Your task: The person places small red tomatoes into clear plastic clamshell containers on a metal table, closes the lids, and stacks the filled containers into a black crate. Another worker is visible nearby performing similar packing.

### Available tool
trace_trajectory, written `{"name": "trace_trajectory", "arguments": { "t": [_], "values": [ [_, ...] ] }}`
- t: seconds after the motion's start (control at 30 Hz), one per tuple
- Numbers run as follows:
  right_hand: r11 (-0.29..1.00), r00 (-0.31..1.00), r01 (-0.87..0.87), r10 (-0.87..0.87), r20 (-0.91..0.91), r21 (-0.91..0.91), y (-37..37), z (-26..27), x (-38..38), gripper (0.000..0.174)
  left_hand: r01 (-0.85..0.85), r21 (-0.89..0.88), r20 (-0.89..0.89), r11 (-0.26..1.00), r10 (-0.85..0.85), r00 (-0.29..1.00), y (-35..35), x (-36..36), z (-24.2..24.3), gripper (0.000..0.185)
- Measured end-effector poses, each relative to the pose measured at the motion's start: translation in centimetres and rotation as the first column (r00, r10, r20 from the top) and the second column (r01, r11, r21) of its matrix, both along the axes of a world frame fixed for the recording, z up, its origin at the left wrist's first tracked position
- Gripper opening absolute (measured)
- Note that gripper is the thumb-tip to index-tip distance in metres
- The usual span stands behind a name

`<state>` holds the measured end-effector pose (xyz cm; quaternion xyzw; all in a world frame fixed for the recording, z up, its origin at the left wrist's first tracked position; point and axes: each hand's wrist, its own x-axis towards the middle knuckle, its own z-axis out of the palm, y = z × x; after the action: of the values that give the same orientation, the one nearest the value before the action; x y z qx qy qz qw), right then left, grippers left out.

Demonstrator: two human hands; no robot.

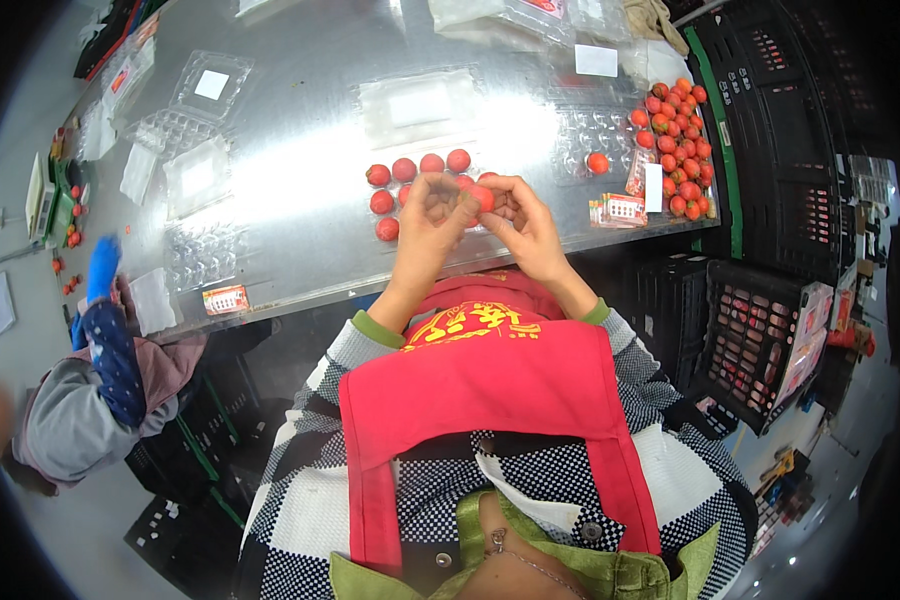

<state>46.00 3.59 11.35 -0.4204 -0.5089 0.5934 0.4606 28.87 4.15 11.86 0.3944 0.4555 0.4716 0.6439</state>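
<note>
Close above the table edge, my left hand [426,238] and my right hand [531,229] come together around one red tomato [482,198]. The fingertips of both hands pinch it. Beneath them, red tomatoes [381,201] sit in rows in a clear plastic clamshell tray. My fingers hide part of these rows. The tray's open lid [420,112] lies flat behind it and bears a blank white patch. To the right, another clear tray [581,135] holds a single tomato [598,163].
A heap of tomatoes [682,150] lies at the metal table's [307,247] right end, near printed cards [621,210]. Clear packs [195,172] lie to the left. Black crates [765,322] stand at right. A co-worker's blue-gloved hand [103,266] is at far left.
</note>
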Motion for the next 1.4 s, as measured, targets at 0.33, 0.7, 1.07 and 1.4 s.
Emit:
{"name": "trace_trajectory", "arguments": {
  "t": [0.33, 0.7, 1.07, 1.4],
  "values": [
    [0.993, 0.986, -0.027, 0.007, -0.167, -0.114, -0.2, -0.4, 0.2, 0.042, -0.008, 0.057, 0.077, 0.998, 0.003, 0.997, -0.1, -0.4, -0.5, 0.016],
    [0.970, 0.975, 0.002, -0.056, -0.215, -0.244, -0.2, -0.3, 0.8, 0.043, -0.036, 0.181, 0.063, 0.983, 0.025, 0.998, -0.4, -0.1, -1.5, 0.017],
    [0.977, 0.924, 0.094, -0.158, 0.349, 0.194, -0.4, 0.1, -0.3, 0.042, -0.021, -0.028, 0.198, 0.999, 0.026, 0.980, -0.8, 0.1, -1.3, 0.018],
    [0.936, 0.906, 0.094, -0.221, 0.360, 0.340, -0.3, 0.1, 1.5, 0.044, 0.021, 0.202, 0.118, 0.979, -0.046, 0.992, -0.4, 1.1, -2.5, 0.018]
  ]
}}
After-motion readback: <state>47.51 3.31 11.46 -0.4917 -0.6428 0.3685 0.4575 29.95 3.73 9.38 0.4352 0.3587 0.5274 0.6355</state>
